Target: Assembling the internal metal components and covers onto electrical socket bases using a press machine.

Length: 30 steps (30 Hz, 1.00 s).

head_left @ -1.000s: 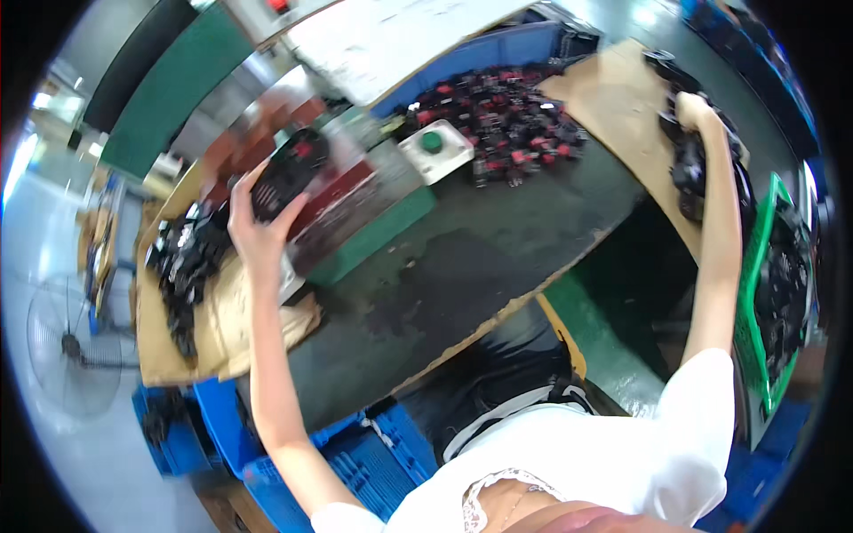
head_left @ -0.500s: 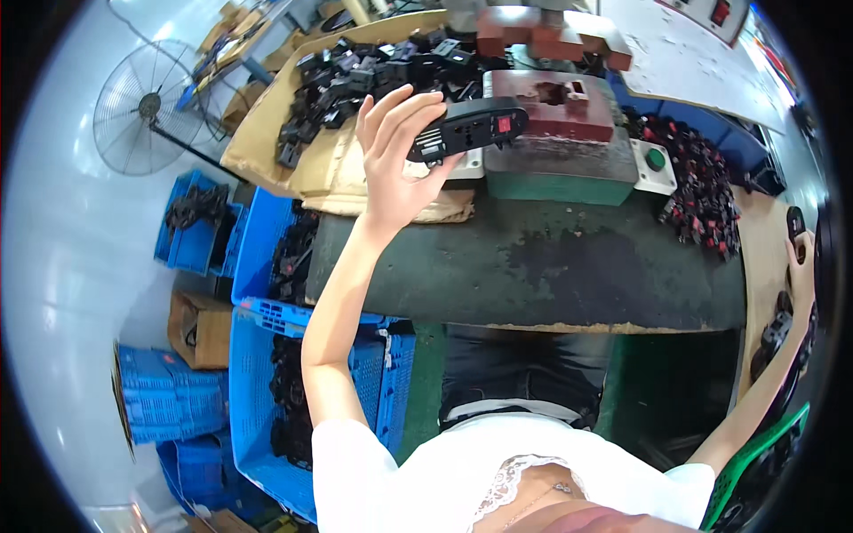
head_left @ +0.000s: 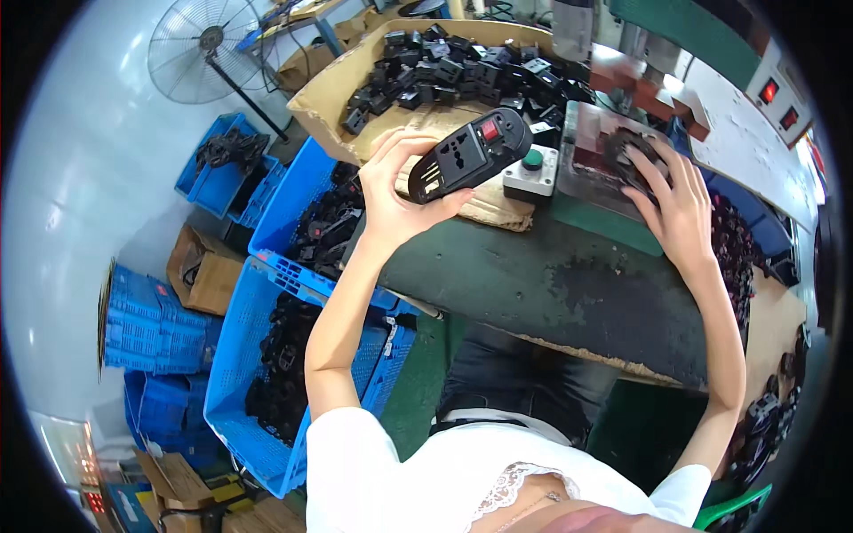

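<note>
My left hand (head_left: 391, 195) is closed round one end of a black power socket unit (head_left: 469, 156), raised above the front of the carton. The unit has rounded ends, socket holes and a red rocker switch, and it tilts up to the right. My right hand (head_left: 682, 209) reaches into the press fixture (head_left: 591, 142) with its fingers round a dark plastic housing (head_left: 629, 149). This housing is partly covered by the fingers and lies at the reddish block of the fixture. Right above stand the press's red-brown upper blocks (head_left: 622, 80).
A carton (head_left: 311, 102) of black socket modules stands behind. Near the left hand is a button box (head_left: 531, 175) with a green button. Blue crates (head_left: 233, 377) with black parts stand left, by a fan (head_left: 211, 37). Small red and black parts (head_left: 730, 240) lie on the right.
My right hand has come from the far right to the fixture with a dark housing. The left hand keeps the socket unit, now tilted more. The whole view has turned.
</note>
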{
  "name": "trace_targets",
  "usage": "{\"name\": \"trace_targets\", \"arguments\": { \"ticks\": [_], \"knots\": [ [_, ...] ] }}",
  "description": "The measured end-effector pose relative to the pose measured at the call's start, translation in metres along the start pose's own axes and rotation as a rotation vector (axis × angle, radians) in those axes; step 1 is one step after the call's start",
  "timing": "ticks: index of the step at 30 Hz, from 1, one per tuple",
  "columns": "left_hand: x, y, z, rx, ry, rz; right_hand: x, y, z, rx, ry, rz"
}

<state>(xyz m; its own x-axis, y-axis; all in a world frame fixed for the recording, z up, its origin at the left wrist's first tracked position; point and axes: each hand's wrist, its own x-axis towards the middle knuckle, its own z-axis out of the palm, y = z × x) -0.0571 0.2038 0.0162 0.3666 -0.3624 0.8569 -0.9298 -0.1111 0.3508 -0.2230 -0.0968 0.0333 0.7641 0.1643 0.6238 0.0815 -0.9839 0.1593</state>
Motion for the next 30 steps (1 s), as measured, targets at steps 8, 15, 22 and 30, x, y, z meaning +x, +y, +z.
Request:
{"name": "trace_targets", "arguments": {
  "ticks": [8, 15, 22, 30],
  "knots": [
    [0.000, 0.004, -0.053, 0.280, -0.050, 0.078, 0.045, 0.031, 0.047, 0.265, -0.075, -0.043],
    [-0.019, 0.004, -0.080, 0.497, -0.089, 0.035, 0.037, 0.068, 0.043, 0.515, -0.290, 0.020],
    [-0.032, -0.009, -0.099, 0.915, -0.244, -0.093, -0.005, 0.073, 0.013, 0.387, -0.155, 0.178],
    [-0.075, -0.061, -0.126, 1.038, -0.316, -0.528, -0.082, 0.118, -0.016, 0.426, -0.044, 0.314]
  ]
}}
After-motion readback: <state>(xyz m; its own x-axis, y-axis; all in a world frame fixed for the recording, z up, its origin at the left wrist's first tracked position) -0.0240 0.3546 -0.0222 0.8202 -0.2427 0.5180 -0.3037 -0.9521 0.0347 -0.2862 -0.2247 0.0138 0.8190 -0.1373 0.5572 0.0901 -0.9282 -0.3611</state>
